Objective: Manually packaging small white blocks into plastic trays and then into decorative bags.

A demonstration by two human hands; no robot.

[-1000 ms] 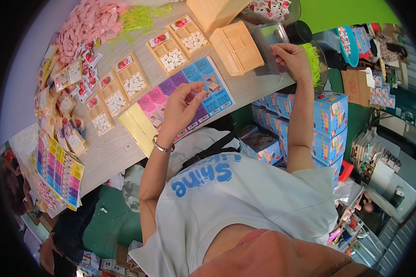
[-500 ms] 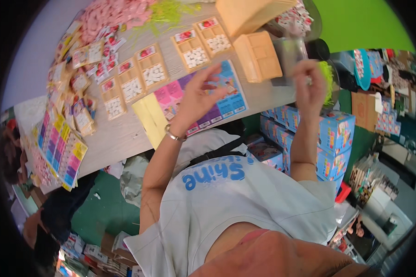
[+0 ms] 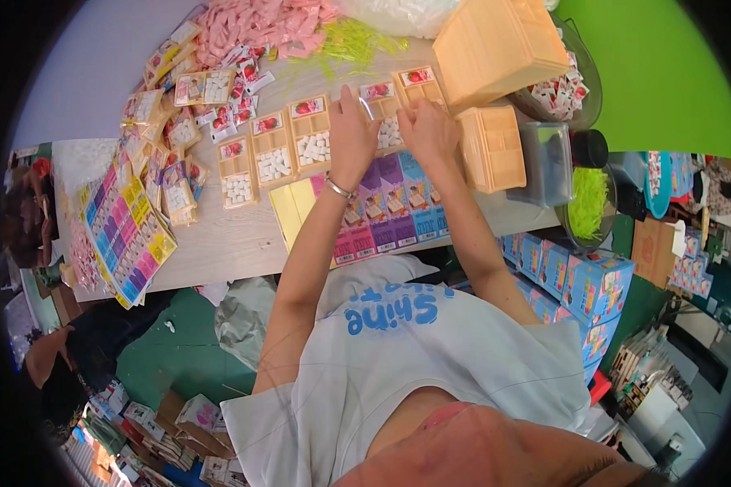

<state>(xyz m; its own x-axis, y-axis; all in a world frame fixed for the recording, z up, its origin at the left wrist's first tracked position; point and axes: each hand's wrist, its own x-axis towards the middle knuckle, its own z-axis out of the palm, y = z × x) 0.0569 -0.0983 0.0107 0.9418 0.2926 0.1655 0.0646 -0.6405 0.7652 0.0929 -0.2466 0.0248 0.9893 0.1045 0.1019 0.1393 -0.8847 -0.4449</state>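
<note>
A row of small wooden-coloured trays runs across the table, including a left-end tray and a middle tray. Each has a strawberry-printed packet in its top section and white pellets below. My left hand reaches over the row between the middle tray and the tray to its right, index finger stretched out and thumb apart. A thin clear glint shows beside that finger; I cannot tell what it is. My right hand is over the right-end trays, its fingers bent together; whatever they hold is hidden. Printed colourful cards lie below my hands.
Stacked empty trays and a shorter stack stand at right, beside a clear plastic box and a bowl of green shreds. Filled packs, pink packets and green strips lie at left and far side.
My right hand has come left from near the clear box to the right-end trays. My left hand has moved off the cards and up to the tray row. The view has shifted.
</note>
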